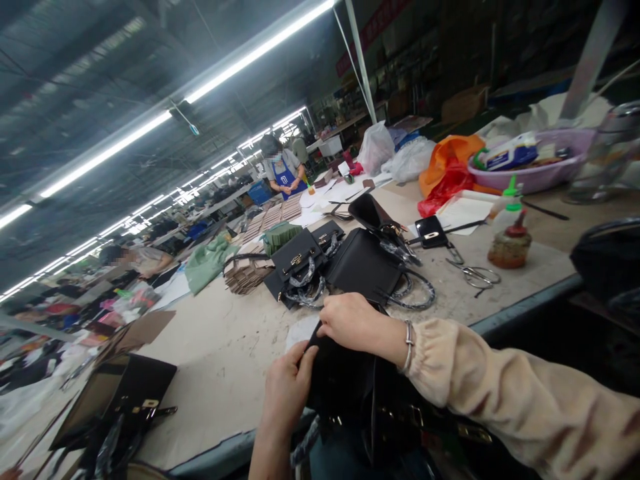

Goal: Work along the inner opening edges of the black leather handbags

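Note:
A black handbag [345, 380] with gold-coloured fittings is tilted at the table's near edge, its opening toward me. My left hand [287, 383] pinches the bag's upper edge between thumb and fingers. Close beside it, my right hand [353, 323] grips the same edge from above, fingers curled over it. The bag's lower part lies in shadow. Just beyond my hands, several finished-looking black handbags [367, 267] with wrapped handles lie in a heap. Another black handbag [145, 383] stands at the lower left.
Scissors [480, 275], a phone [431, 232] and a bottle of brown liquid [510, 247] sit on the table [215, 353] to the right. Behind them are a purple basin [545, 167] and a glass jar [603, 160]. A co-worker [285, 167] in a blue apron stands at the far end.

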Demonstrator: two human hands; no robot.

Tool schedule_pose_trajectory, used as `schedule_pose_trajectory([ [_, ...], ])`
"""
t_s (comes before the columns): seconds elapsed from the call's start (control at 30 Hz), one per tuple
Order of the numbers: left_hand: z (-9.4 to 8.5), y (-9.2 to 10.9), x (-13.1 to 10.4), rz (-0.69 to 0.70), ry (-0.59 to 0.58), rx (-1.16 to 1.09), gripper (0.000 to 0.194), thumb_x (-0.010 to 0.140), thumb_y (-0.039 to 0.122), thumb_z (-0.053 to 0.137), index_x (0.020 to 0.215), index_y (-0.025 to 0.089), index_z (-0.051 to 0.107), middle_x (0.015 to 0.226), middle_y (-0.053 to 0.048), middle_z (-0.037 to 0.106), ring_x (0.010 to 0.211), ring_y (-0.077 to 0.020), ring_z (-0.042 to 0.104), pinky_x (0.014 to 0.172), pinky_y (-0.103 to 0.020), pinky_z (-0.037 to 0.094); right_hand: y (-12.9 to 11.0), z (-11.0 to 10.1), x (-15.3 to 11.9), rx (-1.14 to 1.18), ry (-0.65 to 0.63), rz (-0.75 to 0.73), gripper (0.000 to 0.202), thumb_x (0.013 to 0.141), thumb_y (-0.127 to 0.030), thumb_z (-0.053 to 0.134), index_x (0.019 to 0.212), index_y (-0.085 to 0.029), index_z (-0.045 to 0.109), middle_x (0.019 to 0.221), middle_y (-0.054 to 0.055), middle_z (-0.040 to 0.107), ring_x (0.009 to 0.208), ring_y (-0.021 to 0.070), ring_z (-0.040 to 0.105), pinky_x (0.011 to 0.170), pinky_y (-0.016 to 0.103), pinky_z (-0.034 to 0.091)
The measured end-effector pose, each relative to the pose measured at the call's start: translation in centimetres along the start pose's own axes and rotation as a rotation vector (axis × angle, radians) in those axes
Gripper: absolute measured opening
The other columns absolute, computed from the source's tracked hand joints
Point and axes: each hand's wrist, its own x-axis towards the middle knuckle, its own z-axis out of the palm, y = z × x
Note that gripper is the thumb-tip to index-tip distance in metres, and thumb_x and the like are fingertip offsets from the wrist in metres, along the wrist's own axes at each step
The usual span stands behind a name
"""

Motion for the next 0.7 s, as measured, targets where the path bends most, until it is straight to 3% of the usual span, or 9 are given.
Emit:
schedule_pose_trajectory([
  [0.17,0.3,0.0,0.8,0.014,0.065,0.149,0.028,0.082,0.039,0.051,0.068,0.021,0.068,0.055,-0.001,0.061,0.056,-0.0155,0.055,0.053,-0.022,0.033,0.5,-0.8,-0.3,0.008,-0.020,-0.045,0.031,0.081,-0.045,0.058,0.081,-0.019,0.074,0.085,0.008,0.070,0.079,0.0211,0.065,0.065,0.026,0.046],
  [0.33,0.4,-0.8,0.9,-0.005,0.062,0.202,0.034,0.085,0.042,0.046,0.069,0.021,0.067,0.057,0.000,0.060,0.057,-0.0151,0.053,0.054,-0.023,0.032,1.3,-1.9,-0.9,-0.022,-0.039,-0.123,0.026,0.082,-0.039,0.057,0.080,-0.018,0.073,0.083,0.008,0.069,0.078,0.0194,0.065,0.062,0.024,0.044],
  [0.7,0.6,-0.9,0.7,-0.019,0.007,0.206,0.037,0.087,0.042,0.041,0.068,0.018,0.061,0.056,0.002,0.052,0.057,-0.0127,0.049,0.054,-0.022,0.031,1.6,-1.4,-0.6,-0.041,0.062,-0.028,0.028,0.085,-0.036,0.054,0.078,-0.016,0.072,0.083,0.008,0.069,0.074,0.0197,0.064,0.057,0.025,0.042],
])
